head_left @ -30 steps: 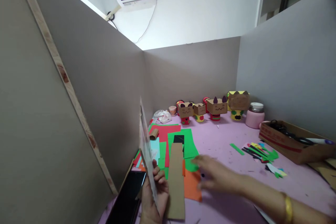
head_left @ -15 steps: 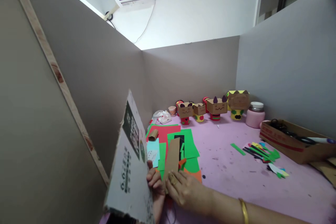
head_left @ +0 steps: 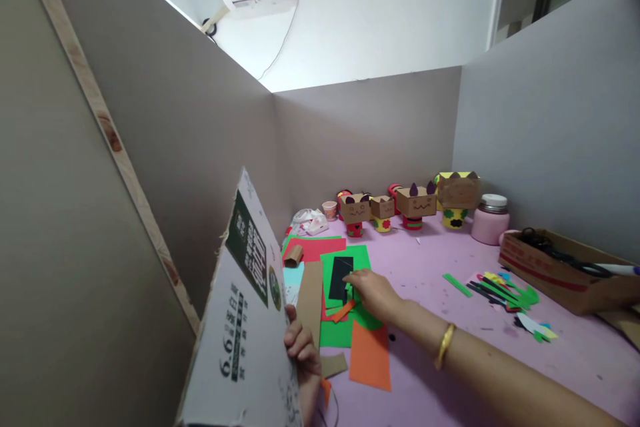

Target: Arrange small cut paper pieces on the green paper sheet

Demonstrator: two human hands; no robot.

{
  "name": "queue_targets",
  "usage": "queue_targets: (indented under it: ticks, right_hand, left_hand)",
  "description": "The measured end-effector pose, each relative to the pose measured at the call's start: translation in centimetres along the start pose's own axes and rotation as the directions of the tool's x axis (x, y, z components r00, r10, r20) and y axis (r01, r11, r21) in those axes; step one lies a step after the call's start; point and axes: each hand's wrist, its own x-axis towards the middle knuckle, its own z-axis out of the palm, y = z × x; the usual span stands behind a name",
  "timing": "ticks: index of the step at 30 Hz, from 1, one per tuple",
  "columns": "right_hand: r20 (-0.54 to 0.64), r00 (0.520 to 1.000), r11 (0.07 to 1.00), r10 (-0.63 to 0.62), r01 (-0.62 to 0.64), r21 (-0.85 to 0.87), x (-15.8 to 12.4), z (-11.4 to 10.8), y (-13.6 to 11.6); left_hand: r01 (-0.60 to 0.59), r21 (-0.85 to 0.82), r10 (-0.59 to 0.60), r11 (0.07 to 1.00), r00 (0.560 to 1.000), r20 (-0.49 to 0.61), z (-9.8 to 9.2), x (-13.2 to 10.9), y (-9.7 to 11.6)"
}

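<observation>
Left hand [head_left: 303, 353] grips printed cardboard sheet [head_left: 247, 327] upright; right hand [head_left: 373, 290], fingers loosely curled (holding nothing), touches green paper [head_left: 360, 260]. Risk: tilted sheet sweeps loose scraps.

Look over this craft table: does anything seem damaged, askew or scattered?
Yes. The printed cardboard sheet in the left hand has a ragged, torn edge and is held tilted. Coloured paper scraps lie scattered on the pink table beside the cardboard box. The right hand rests on overlapping paper sheets.
</observation>
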Motion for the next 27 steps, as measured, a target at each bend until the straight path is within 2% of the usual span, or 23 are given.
queue_targets:
  ticks: [3,8,19,23,27]
  right_hand:
    - [0.107,0.994,1.0,0.018,-0.018,0.004,1.4,0.4,2.0]
    - [0.199,0.98,1.0,-0.019,0.023,-0.018,2.8,0.9,1.6]
    - [0.155,0.988,1.0,0.005,-0.003,-0.011,2.2,0.3,3.1]
    - [0.235,0.968,0.996,-0.092,0.086,0.035,2.0,0.1,2.8]
    - [0.268,0.956,0.992,-0.123,0.117,0.041,0.8,-0.4,3.1]
  left_hand:
    - [0.009,0.016,-0.009,1.0,1.0,0.008,-0.3,0.1,-0.2]
    - [0.048,0.074,-0.047,0.996,0.999,-0.017,-0.9,0.0,-0.1]
    - [0.03,0.125,-0.012,0.992,0.989,-0.146,-3.5,0.5,0.3]
    - [0.021,0.124,0.008,0.992,0.974,-0.227,-2.7,0.3,-0.1]
    - [0.019,0.124,0.02,0.992,0.952,-0.306,-0.6,0.1,-0.9]
